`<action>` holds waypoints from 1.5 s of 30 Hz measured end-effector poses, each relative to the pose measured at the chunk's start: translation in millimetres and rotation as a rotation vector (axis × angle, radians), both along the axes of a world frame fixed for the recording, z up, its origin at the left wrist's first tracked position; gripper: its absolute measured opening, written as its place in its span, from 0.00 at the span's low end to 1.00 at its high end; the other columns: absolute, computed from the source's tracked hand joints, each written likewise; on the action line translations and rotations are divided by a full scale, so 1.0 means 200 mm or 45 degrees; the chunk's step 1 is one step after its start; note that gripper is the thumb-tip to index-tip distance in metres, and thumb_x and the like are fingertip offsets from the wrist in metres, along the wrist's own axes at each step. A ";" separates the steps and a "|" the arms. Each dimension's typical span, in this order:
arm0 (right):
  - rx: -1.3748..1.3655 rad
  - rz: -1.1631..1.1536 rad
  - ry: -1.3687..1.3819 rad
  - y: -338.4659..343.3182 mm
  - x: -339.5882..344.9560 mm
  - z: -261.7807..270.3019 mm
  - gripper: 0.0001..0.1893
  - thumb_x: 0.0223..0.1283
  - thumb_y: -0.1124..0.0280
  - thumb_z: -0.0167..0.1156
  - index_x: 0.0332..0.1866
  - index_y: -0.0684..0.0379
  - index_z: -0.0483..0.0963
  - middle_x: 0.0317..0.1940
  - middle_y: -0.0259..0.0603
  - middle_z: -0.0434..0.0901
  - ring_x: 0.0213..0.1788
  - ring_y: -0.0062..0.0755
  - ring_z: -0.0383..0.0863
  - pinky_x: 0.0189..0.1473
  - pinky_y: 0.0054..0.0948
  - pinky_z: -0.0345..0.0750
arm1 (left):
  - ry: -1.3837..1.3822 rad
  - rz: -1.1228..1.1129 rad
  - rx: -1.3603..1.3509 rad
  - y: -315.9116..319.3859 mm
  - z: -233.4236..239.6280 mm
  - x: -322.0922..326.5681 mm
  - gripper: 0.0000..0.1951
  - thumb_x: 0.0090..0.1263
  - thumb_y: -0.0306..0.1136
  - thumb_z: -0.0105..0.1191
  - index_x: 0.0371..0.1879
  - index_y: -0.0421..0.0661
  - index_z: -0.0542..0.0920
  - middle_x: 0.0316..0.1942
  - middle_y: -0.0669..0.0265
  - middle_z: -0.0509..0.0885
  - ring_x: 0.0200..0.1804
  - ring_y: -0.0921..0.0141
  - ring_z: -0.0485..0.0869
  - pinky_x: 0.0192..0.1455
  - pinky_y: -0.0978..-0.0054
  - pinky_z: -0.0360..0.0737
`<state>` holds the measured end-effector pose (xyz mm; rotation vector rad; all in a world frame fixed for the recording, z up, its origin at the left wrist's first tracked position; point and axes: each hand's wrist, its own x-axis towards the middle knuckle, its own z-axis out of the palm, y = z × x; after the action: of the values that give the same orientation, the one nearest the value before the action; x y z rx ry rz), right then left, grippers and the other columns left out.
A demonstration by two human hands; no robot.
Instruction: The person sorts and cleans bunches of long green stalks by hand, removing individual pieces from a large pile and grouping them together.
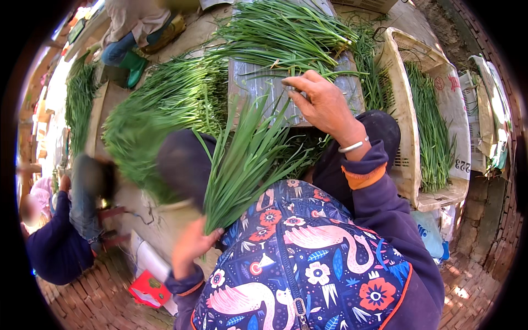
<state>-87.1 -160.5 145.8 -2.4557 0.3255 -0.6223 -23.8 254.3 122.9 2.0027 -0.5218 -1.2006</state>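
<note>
My left hand (193, 244) is closed around one end of a bunch of garlic chives (243, 165), beside my flower-and-flamingo printed apron (317, 243). The long flat leaves fan forward over my lap, toward a metal-topped board (264, 82). Above that board's near part is my right hand (324, 101), thumb and fingers apart, with nothing plainly gripped. Just beyond its fingers lies a larger heap of chives (284, 35), pale stem ends pointing right. Another thick pile of chives (173, 93) rests left of the board, its stem ends toward the board.
To the right stands a plastic crate (402, 103) with a lining sack and chives (431, 128) inside. A person in green boots (134, 68) is at the far left; another sits nearer in a dark top (62, 243). A red box (149, 288) lies on the brick floor.
</note>
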 end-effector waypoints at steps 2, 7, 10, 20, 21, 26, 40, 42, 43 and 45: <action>-0.052 0.103 0.013 -0.02 0.04 -0.03 0.10 0.62 0.68 0.59 0.47 0.55 0.80 0.35 0.43 0.77 0.38 0.48 0.81 0.39 0.40 0.78 | -0.031 -0.028 -0.016 0.01 -0.01 0.00 0.13 0.65 0.28 0.62 0.47 0.40 0.78 0.29 0.66 0.83 0.27 0.75 0.79 0.30 0.75 0.78; -0.088 0.220 0.090 -0.04 0.08 -0.06 0.10 0.61 0.69 0.60 0.46 0.55 0.80 0.35 0.40 0.77 0.39 0.47 0.81 0.41 0.40 0.78 | 0.020 -0.034 0.056 0.02 0.00 0.00 0.19 0.67 0.31 0.62 0.56 0.43 0.77 0.35 0.62 0.85 0.29 0.72 0.80 0.36 0.71 0.79; -0.027 0.263 0.058 -0.03 0.08 -0.06 0.09 0.60 0.68 0.61 0.45 0.55 0.80 0.34 0.41 0.77 0.39 0.47 0.81 0.41 0.41 0.78 | 0.104 -0.023 0.103 0.01 0.01 0.01 0.19 0.67 0.30 0.62 0.55 0.44 0.77 0.34 0.64 0.84 0.29 0.74 0.79 0.35 0.72 0.78; 0.049 -0.015 -0.094 -0.17 0.04 -0.05 0.05 0.60 0.74 0.65 0.39 0.62 0.81 0.30 0.38 0.77 0.27 0.30 0.76 0.32 0.26 0.72 | 0.050 0.044 0.007 -0.01 -0.01 0.00 0.09 0.65 0.26 0.62 0.41 0.39 0.79 0.25 0.70 0.81 0.25 0.78 0.78 0.26 0.77 0.76; 0.061 0.004 -0.120 -0.16 0.03 -0.03 0.05 0.60 0.74 0.65 0.40 0.63 0.81 0.30 0.38 0.76 0.27 0.28 0.75 0.31 0.25 0.72 | 0.044 0.039 0.010 -0.01 0.00 0.00 0.09 0.65 0.26 0.62 0.41 0.39 0.79 0.25 0.70 0.81 0.25 0.78 0.78 0.26 0.77 0.77; 0.226 0.069 -0.085 -0.09 0.03 0.03 0.06 0.59 0.72 0.64 0.38 0.61 0.81 0.30 0.42 0.78 0.31 0.43 0.79 0.35 0.33 0.76 | 0.081 0.047 0.056 -0.05 0.04 0.01 0.10 0.65 0.26 0.62 0.42 0.39 0.79 0.26 0.70 0.81 0.26 0.78 0.78 0.27 0.77 0.77; 0.324 0.255 0.055 -0.04 0.10 -0.15 0.11 0.55 0.69 0.68 0.43 0.61 0.82 0.32 0.41 0.79 0.35 0.35 0.81 0.40 0.31 0.77 | 0.048 0.035 0.029 -0.03 0.03 0.00 0.09 0.64 0.24 0.61 0.41 0.38 0.78 0.26 0.69 0.82 0.26 0.78 0.78 0.27 0.77 0.78; 0.379 0.266 0.017 -0.03 0.11 -0.16 0.10 0.56 0.72 0.68 0.43 0.61 0.82 0.31 0.39 0.78 0.33 0.30 0.79 0.37 0.28 0.76 | 0.024 0.039 0.000 -0.03 0.02 0.00 0.09 0.64 0.24 0.61 0.41 0.38 0.79 0.25 0.69 0.82 0.25 0.77 0.79 0.27 0.76 0.78; 0.404 0.264 0.015 -0.02 0.12 -0.16 0.10 0.56 0.72 0.68 0.42 0.61 0.82 0.30 0.38 0.78 0.32 0.29 0.78 0.37 0.27 0.76 | 0.012 0.042 -0.014 -0.03 0.01 0.00 0.08 0.64 0.24 0.61 0.40 0.38 0.79 0.25 0.68 0.82 0.25 0.77 0.79 0.27 0.76 0.78; 0.437 0.257 0.008 -0.01 0.13 -0.15 0.09 0.56 0.73 0.68 0.42 0.61 0.82 0.30 0.37 0.77 0.31 0.26 0.77 0.35 0.25 0.74 | 0.050 -0.024 0.057 0.00 0.00 0.02 0.17 0.66 0.28 0.62 0.52 0.41 0.77 0.34 0.64 0.83 0.29 0.75 0.79 0.33 0.74 0.78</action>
<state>-61.7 -163.4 115.5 -2.1278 0.1668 -0.4319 -20.6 254.6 123.0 2.0116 -0.4998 -1.2707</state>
